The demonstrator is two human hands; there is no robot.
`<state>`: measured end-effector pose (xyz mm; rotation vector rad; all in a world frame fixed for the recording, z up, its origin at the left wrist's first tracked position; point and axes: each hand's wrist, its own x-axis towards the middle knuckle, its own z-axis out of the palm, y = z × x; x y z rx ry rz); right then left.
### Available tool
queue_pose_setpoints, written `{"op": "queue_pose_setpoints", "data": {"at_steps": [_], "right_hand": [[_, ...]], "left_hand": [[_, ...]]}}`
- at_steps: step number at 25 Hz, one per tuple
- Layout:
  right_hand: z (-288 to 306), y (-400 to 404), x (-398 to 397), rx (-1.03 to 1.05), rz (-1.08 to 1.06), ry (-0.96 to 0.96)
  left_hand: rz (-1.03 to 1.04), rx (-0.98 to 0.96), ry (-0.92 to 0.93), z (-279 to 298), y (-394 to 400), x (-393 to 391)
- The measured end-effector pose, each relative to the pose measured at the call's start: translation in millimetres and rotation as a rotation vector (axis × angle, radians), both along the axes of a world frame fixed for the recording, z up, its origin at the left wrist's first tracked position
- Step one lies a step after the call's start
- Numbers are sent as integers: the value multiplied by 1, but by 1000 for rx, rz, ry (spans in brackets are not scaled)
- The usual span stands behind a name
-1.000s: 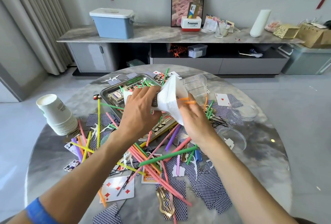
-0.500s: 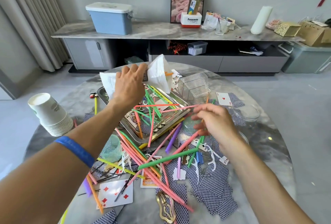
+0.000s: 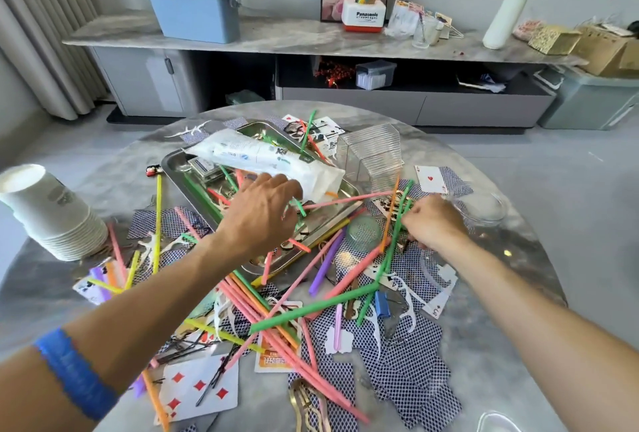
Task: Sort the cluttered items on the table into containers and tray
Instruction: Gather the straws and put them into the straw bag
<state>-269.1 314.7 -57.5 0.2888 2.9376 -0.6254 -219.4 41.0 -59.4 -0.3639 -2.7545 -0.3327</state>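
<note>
One metal tray (image 3: 179,172) is set at the centre of a round marbled table (image 3: 518,259). One white plastic packet (image 3: 262,158) is laid across it. Many coloured straws (image 3: 311,307) and blue-backed playing cards (image 3: 411,366) are scattered nearer than the tray. One stack of paper cups (image 3: 45,210) is tipped left of it. The left hand (image 3: 259,214) is held over the tray, fingers loosely spread, grasping nothing. The right hand (image 3: 432,224), right of the tray, is curled on green and orange straws.

A white tissue pack (image 3: 266,158) lies across the metal tray (image 3: 179,182) toward the bench's far edge; colored straws (image 3: 311,309) and playing cards (image 3: 408,366) litter its middle and near edge.
</note>
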Motion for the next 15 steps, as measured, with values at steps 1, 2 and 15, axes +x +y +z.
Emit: {"op": "queue_pose_setpoints", "data": {"at_steps": [1,2,15], "right_hand": [[-9,-3,-1,36,-8,-5],[-16,-7,-4,55,-6,-3],[3,-10,7,-332,-158,-161]], "left_hand": [[-46,9,-14,0,8,2],[-82,20,-22,2,18,2],[30,30,-125,-22,97,-55]]}}
